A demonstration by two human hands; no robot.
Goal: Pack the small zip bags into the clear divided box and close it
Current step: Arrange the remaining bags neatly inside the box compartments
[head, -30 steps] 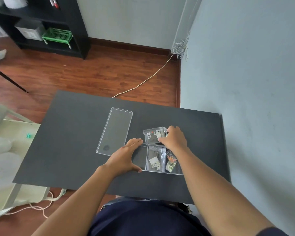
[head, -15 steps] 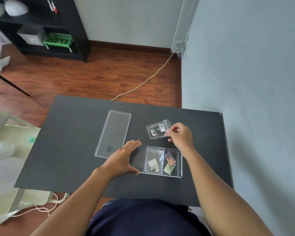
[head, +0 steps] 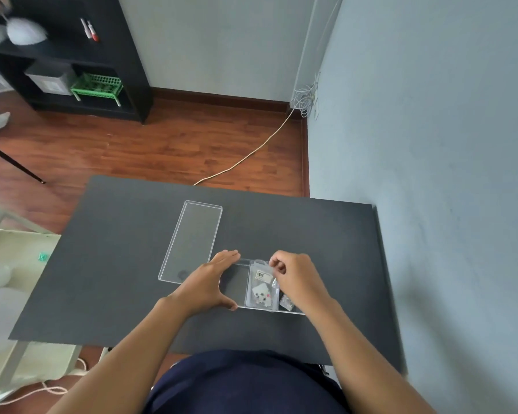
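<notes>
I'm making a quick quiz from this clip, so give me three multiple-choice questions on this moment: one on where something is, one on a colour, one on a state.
1. Where does the clear lid lie?
A. On the box
B. On the table, left of the box
C. On the floor

2. What colour is the table?
A. White
B. Dark grey
C. Red

3. What is the right hand doing?
A. Resting flat on the table
B. Pinching a zip bag over the divided box
C. Lifting the lid

Answers: 1 B, it lies flat beside the left hand. 2 B, its bare top shows it. 3 B, fingers grip the bag's top edge.

Home room: bookshelf (head: 72, 55), wood floor (head: 168, 144)
</notes>
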